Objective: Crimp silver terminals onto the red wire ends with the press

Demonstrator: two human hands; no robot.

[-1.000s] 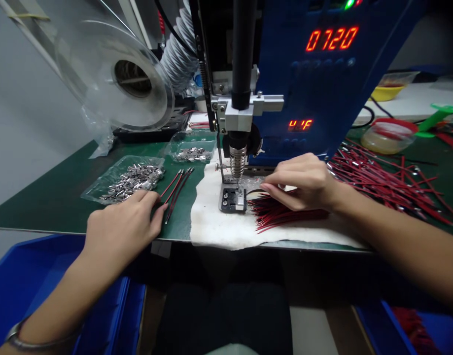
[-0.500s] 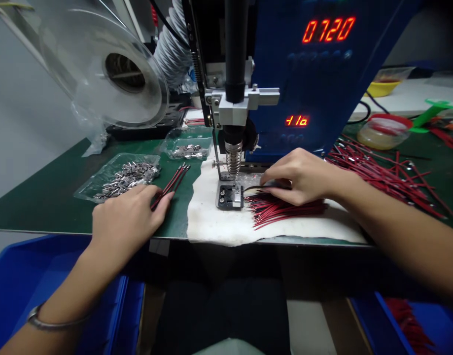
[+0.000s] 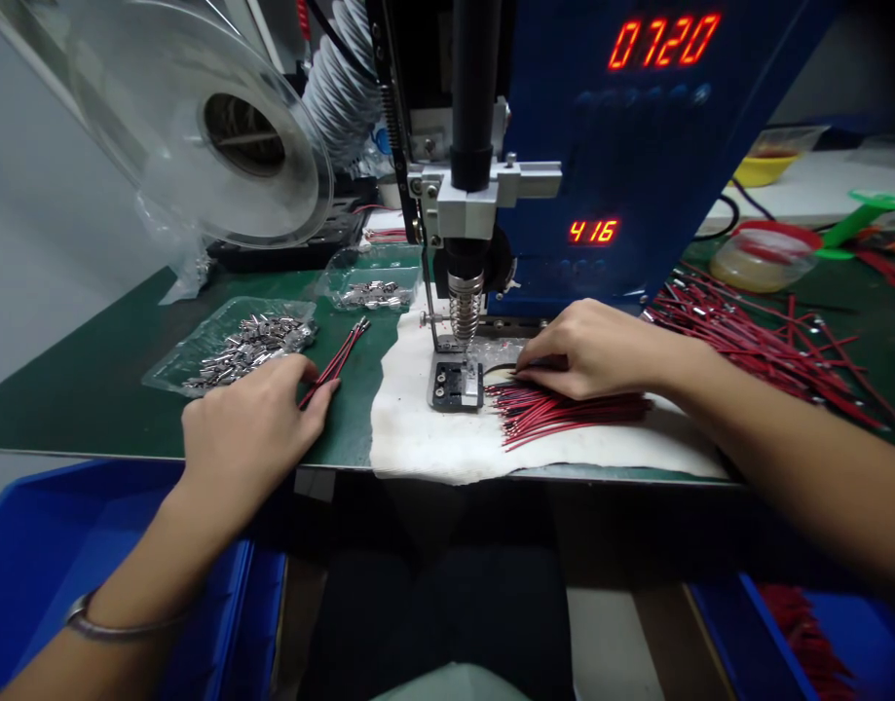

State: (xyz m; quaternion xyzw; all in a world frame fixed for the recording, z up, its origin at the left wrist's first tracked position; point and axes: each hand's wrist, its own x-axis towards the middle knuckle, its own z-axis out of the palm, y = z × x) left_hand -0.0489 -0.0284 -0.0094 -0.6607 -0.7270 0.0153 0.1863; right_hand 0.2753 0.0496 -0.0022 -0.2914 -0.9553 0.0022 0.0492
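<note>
My left hand (image 3: 253, 419) is closed, thumb against fingers, around a small bundle of red and black wires (image 3: 337, 362). Their metal-tipped ends point up and away, over the green table. On the right, the thumb and fingers of my right hand (image 3: 575, 350) pinch a thin, dark, curved strand that looks like a black wire (image 3: 500, 368). Its free end reaches the small black metal fixture (image 3: 447, 387) under the machine's spring-wrapped tip (image 3: 464, 307). Below that hand, a spread of red and black wires (image 3: 549, 419) lies on a white cloth (image 3: 425, 448).
Clear trays of small metal connectors (image 3: 253, 341) stand to the left. A blue machine (image 3: 608, 146) with red digits rises behind the fixture. More red wires (image 3: 754, 341) lie in a heap at right, near a red-lidded tub (image 3: 764, 258). Blue bins (image 3: 45, 545) sit below the table edge.
The lower display now reads 416 instead of other characters. The wires in my left hand lie closer together. My right hand has barely moved, and the view has shifted slightly.
</note>
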